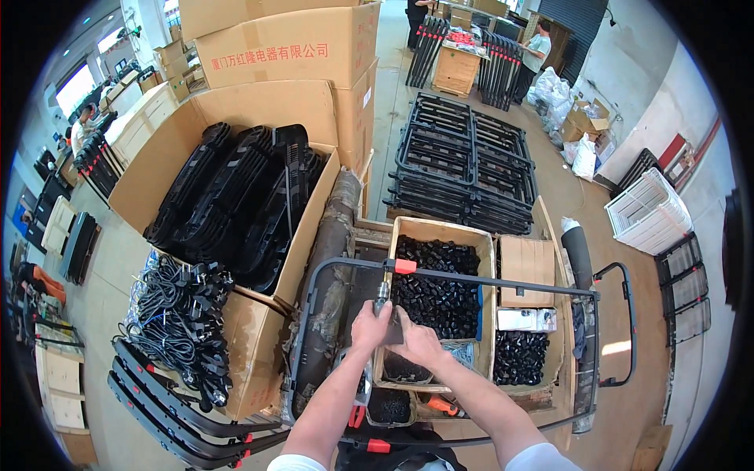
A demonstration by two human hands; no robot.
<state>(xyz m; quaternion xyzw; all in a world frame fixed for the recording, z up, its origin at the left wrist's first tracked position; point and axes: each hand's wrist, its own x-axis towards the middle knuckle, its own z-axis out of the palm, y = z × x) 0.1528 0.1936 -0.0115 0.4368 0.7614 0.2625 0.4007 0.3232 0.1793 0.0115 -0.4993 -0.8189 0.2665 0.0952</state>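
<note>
So the person is standing over a black tubular metal frame with rounded corners (503, 281) that's lying flat across the boxes, probably so the bar sits at a handy working height. Both hands are meeting right in the middle, just below that top bar. The left hand (369, 323) is curling around a small silver-and-black cylindrical part (382, 296), gripping it upright so its top end is poking up toward the bar near the red plastic clip (404, 266). The right hand (418, 342) is pressing in against the left one, fingers closing on what looks like the lower end of the same piece, though I can't really tell what it's pinching since the fingers are covering it.

Straight beyond the hands there's an open cardboard box full of small black plastic parts (437, 294), sitting within easy grabbing range, which I'm guessing is the whole point. Off to the right of the hands, a smaller carton with more black bits (518, 357). To the left, a tangled heap of black power cords (179, 314), and a big cardboard box stuffed with curved black panels (236, 204) farther out on that side. Just under the wrists an orange-handled tool (441, 405) is lying.
</note>
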